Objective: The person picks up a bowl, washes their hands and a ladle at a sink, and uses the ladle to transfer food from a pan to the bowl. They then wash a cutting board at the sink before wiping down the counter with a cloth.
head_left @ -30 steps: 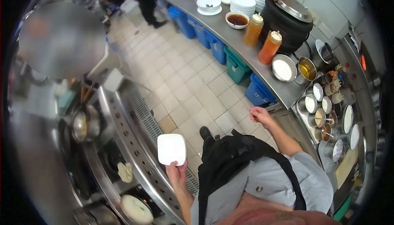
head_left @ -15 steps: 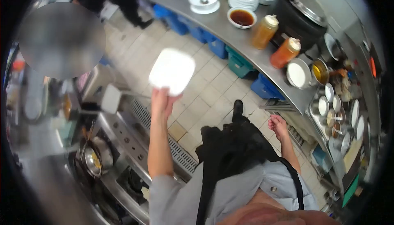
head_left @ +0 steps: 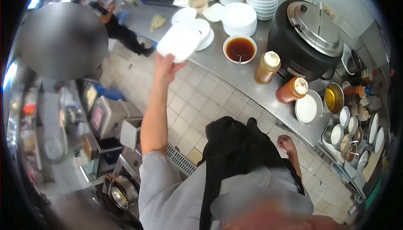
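Note:
My left hand [head_left: 168, 67] grips the near edge of a white, rounded-square plate [head_left: 179, 43], thumb and fingers closed on its rim. The plate is held out at the counter's edge and overlaps the white dishes behind it. Beside my body, low on the right, hangs my right hand [head_left: 286, 144] with its fingers curled in; nothing shows in it. On the counter near the plate stand a stack of white plates [head_left: 239, 17] and a white bowl [head_left: 240, 49] of dark brown liquid with a spoon in it.
Along the steel counter [head_left: 260, 100] are squeeze bottles [head_left: 267, 67], a black soup warmer [head_left: 308, 41], a bowl of white liquid [head_left: 309, 107] and several small containers of ingredients. Pans [head_left: 121, 191] sit on the stove at lower left. A person in dark clothes [head_left: 119, 33] stands at the far left.
My left hand has carried the plate from over the floor to the counter's edge by the dishes. The view has turned and shifted. My right hand still hangs with curled fingers.

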`<state>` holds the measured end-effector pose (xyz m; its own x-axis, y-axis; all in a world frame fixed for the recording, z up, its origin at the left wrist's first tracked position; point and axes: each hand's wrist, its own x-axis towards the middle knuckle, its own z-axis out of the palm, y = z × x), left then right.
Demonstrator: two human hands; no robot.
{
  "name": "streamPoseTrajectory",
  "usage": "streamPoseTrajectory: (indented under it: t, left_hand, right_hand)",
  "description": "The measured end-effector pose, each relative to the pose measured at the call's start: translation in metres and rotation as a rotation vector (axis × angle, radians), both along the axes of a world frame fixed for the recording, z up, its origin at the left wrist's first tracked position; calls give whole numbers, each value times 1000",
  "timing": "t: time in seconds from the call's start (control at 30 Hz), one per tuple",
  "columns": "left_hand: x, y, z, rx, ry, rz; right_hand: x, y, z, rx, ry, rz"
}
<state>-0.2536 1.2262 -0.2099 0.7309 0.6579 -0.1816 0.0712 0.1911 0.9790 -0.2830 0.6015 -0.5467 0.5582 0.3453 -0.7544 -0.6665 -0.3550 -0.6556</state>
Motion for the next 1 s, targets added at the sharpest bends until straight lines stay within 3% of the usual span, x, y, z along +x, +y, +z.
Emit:
streamPoseTrajectory:
  t: [0.13, 0.3, 0.37, 0.5, 0.7, 0.77, 0.8, 0.93, 1.0]
  left_hand:
    - [91, 61, -9, -31, 83, -143]
    - [203, 116, -52, -71, 177, -177]
    - [243, 141, -75, -88, 170, -252]
    - [303, 162, -103, -20, 288, -310]
    - [354, 176, -138, -66, 315, -414]
    - [365, 172, -146, -91, 350, -342]
    - [363, 169, -140, -79, 273, -463]
    - [377, 171, -161, -137, 323, -498]
    - [384, 179, -164, -80, 579, -596]
  right_hand:
    - [17, 58, 46, 23, -33, -132]
    - [-16, 84, 40, -199, 26, -296]
    - [-41, 105, 39, -193, 38, -473]
    - [-69, 179, 62, -167, 25, -544]
    - [-98, 250, 45, -177, -151, -571]
    - [-99, 261, 46, -207, -135, -597]
    - [-100, 266, 48, -237, -111, -602]
    - [-100, 279, 59, -252, -149, -678]
    - [-96, 282, 68, -210, -95, -746]
